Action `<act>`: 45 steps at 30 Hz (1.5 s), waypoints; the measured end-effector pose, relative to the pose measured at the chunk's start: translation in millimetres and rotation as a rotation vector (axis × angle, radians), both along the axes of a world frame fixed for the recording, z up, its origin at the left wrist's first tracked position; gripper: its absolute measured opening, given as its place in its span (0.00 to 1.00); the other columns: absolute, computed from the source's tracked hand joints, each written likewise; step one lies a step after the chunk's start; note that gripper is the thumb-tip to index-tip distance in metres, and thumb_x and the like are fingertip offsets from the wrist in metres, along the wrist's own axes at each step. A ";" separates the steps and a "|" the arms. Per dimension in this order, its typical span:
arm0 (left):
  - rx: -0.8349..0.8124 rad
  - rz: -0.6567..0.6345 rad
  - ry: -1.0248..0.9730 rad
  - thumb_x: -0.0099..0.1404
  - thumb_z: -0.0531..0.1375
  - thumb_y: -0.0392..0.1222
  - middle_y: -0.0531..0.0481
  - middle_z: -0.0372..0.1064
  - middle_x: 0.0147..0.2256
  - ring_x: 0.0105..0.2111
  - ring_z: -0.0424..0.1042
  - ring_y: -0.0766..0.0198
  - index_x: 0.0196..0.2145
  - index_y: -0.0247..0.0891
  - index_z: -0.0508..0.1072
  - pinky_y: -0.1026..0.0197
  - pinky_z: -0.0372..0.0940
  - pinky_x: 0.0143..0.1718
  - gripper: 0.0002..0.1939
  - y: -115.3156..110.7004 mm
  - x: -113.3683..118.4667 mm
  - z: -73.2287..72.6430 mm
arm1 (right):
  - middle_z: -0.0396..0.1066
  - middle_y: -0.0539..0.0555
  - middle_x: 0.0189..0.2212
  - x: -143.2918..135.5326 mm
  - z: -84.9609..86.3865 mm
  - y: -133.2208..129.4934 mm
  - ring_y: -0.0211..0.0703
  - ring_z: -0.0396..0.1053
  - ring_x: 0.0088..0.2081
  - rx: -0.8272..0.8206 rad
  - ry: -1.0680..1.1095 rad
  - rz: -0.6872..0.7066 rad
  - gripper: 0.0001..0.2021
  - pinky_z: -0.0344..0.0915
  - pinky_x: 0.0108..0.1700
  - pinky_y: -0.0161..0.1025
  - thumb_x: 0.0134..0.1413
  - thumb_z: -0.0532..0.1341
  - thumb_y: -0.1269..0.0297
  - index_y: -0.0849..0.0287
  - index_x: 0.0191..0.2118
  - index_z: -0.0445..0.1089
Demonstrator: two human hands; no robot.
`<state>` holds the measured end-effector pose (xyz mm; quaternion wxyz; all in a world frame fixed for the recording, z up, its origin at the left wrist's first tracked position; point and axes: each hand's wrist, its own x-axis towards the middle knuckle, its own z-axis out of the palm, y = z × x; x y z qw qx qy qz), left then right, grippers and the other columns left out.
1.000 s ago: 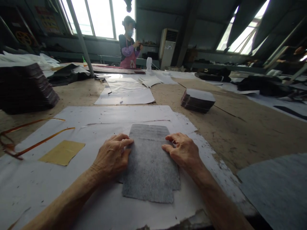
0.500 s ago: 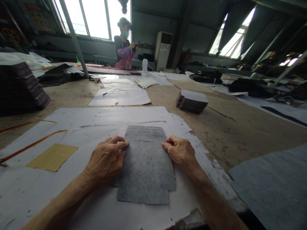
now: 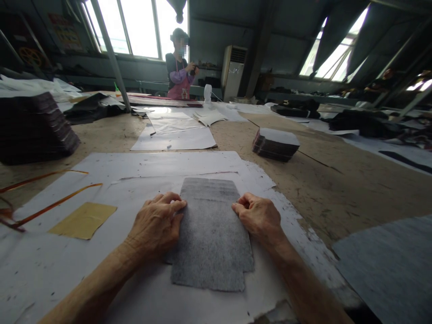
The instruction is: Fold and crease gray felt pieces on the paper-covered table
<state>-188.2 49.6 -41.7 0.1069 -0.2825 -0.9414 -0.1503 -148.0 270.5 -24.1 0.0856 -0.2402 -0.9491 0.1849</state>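
A grey, felt-like cut piece with notched lower corners lies flat on white paper before me. At its upper left edge is my left hand, with bent index finger and thumb closed on the border. Across from it, my right hand pinches the upper right edge between thumb and curled fingers. Faint crosswise ridges show near the top of the piece. What lies beneath it is hidden, apart from a thin dark edge by its lower left side.
Left of my hands lie a tan paper square and amber strips. Dark stacked pieces stand far left, and a smaller stack sits ahead right. Grey sheet material covers the right side. A person stands beyond the table.
The view has turned slightly left, so everything appears shifted right. Both hands keep nearly the same places on the grey piece's edges.
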 end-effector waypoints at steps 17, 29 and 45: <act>0.001 -0.200 -0.239 0.63 0.44 0.59 0.43 0.38 0.63 0.62 0.38 0.58 0.61 0.34 0.48 0.52 0.36 0.61 0.35 17.3 4.8 -8.6 | 0.47 0.61 0.61 4.7 -23.8 -17.4 0.51 0.43 0.62 0.135 0.092 0.609 0.30 0.40 0.62 0.52 0.57 0.49 0.49 0.64 0.59 0.55; 0.949 0.330 -0.547 0.42 0.63 0.40 0.41 0.72 0.41 0.42 0.71 0.55 0.44 0.30 0.69 0.55 0.64 0.47 0.28 11.0 -14.2 0.6 | 0.72 0.61 0.35 -6.9 -13.5 0.8 0.48 0.71 0.34 -0.075 0.334 0.044 0.16 0.67 0.41 0.43 0.38 0.63 0.65 0.66 0.37 0.72; 1.092 0.410 -0.618 0.40 0.64 0.36 0.43 0.73 0.36 0.41 0.71 0.54 0.35 0.34 0.70 0.53 0.63 0.47 0.20 11.6 -12.2 1.5 | 0.53 0.73 0.57 -4.1 -34.2 -12.5 0.57 0.48 0.60 0.218 0.270 0.531 0.26 0.51 0.59 0.51 0.57 0.48 0.62 0.81 0.54 0.59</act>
